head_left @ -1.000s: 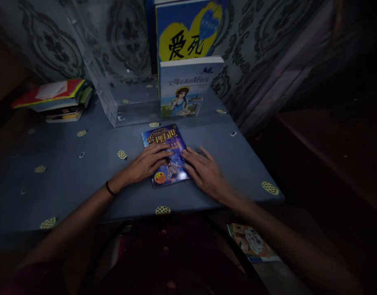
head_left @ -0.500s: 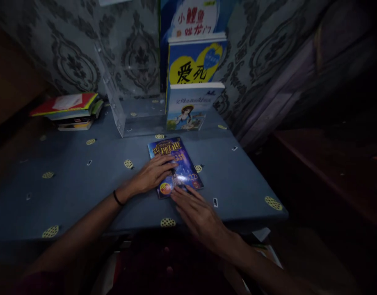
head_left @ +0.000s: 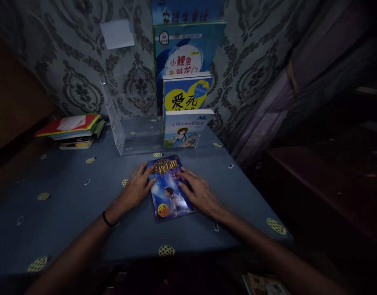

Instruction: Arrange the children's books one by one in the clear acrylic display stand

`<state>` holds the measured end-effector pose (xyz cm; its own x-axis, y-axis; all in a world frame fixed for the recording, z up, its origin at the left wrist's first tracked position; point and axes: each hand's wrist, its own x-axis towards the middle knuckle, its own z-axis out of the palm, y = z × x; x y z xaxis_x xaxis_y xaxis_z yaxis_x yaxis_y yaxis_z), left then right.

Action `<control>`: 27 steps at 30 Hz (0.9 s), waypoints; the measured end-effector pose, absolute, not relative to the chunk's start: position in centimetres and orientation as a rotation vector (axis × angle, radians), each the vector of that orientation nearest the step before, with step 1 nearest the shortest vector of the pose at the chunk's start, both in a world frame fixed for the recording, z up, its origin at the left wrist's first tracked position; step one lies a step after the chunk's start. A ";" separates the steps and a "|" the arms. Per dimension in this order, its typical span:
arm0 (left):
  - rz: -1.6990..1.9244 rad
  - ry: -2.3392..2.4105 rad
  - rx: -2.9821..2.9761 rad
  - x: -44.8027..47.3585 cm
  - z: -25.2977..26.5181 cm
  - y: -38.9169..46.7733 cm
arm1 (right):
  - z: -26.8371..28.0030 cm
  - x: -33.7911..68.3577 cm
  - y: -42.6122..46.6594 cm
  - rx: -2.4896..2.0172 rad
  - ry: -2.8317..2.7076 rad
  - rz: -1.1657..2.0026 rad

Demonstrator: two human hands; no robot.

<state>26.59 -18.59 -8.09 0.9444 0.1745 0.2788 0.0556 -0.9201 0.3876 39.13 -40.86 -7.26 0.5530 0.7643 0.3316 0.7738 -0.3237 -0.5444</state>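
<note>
A paperback book [head_left: 168, 194] with a blue-purple cover and gold title lettering lies face up near the front of the table. My left hand [head_left: 137, 184], with a dark band at its wrist, rests along the book's left edge, fingertips and thumb on the cover. On the opposite side, my right hand [head_left: 200, 192] lies over the right edge, its fingers stretched toward the title. Both hands have their fingers apart. Part of the book's right side is hidden under my right hand.
Behind the book stands a clear stepped rack [head_left: 114, 123] holding several upright books, the front one a pale blue book [head_left: 183, 131]. A book pile [head_left: 73, 129] sits at the back left. The blue tablecloth [head_left: 74, 217] has pineapple prints. A curtain [head_left: 262, 110] hangs at right.
My left hand has slid from the cover to the book's left edge. My right hand has moved from the lower edge up to the right side. The view has tilted upward.
</note>
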 end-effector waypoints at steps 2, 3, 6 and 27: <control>0.386 0.180 2.705 26.8 -8.0 -18.0 | -6.5 39.0 -40.6 -2.060 -1.128 0.059; 0.358 0.176 2.703 27.0 -7.9 -17.6 | -6.2 38.8 -40.6 -2.015 -1.058 0.119; 0.270 0.123 2.727 27.9 -7.2 -16.2 | -6.1 38.4 -40.8 -1.784 -0.861 0.354; -0.068 0.353 3.284 31.5 -1.6 -28.2 | -8.4 44.8 -38.1 -1.801 -0.927 0.200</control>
<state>31.54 -28.19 -1.55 0.9765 0.2143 -0.0233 0.2077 -0.9642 -0.1651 44.81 -38.12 -8.39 0.6856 0.6713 0.2815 0.4959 -0.1477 -0.8557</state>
